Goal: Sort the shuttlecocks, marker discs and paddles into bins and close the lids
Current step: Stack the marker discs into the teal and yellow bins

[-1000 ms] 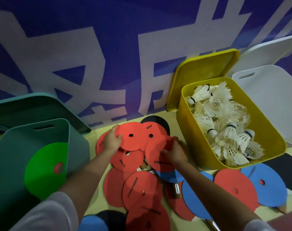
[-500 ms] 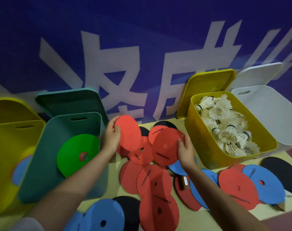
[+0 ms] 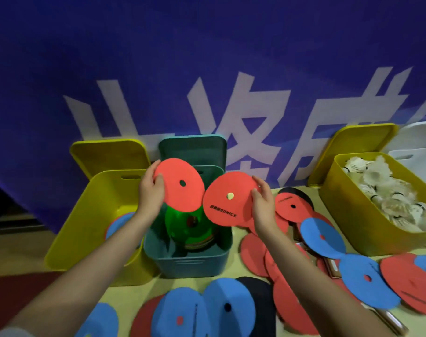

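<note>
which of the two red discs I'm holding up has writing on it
The red disc in your right hand, at: black lettering runs below its centre hole. The one your left hand holds shows a plain face.

Teal bin mouth partly screened from above by two held red discs.

The teal bin (image 3: 190,261) is taken as landmark: its open mouth is overhung by the red disc (image 3: 180,184) gripped in the left hand (image 3: 150,190) and, at its right rim, by the second red disc (image 3: 227,199) pinched in the right hand (image 3: 264,206). Inside it, room is taken up by a green disc (image 3: 182,224) standing on edge. Behind it, its raised lid (image 3: 192,148) blocks the way. Left of it, touching, stands the open yellow bin (image 3: 85,215). Right of and in front of it, the tabletop (image 3: 182,283) is crowded with loose discs (image 3: 321,237).
</note>
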A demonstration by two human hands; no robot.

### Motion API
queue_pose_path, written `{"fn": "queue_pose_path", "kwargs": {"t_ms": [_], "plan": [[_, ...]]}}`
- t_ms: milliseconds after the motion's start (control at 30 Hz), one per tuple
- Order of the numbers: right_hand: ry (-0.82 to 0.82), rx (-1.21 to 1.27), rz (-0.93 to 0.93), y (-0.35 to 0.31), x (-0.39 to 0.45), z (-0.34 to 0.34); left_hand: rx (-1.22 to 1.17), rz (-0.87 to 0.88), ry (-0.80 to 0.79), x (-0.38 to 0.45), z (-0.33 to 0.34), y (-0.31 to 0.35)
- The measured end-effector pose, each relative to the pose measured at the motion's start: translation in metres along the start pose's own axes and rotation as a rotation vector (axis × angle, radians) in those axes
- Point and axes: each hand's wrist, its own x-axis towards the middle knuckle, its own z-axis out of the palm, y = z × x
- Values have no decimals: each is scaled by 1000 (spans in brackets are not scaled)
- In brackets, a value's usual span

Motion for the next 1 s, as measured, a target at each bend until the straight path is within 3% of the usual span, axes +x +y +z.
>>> {"fn": "queue_pose_path", "kwargs": {"t_ms": [200, 500, 800, 1000], "plan": [[-84, -46, -1, 12, -49, 76, 113, -82, -38, 1, -92, -37], [-125, -72, 93, 40, -92, 154, 50, -164, -14, 1, -180, -76], [-62, -225, 133, 58, -95, 166, 177, -390, -53, 34, -184, -130], [-38, -309, 101, 64, -94, 170, 233, -520, -149, 79, -145, -220]]}}
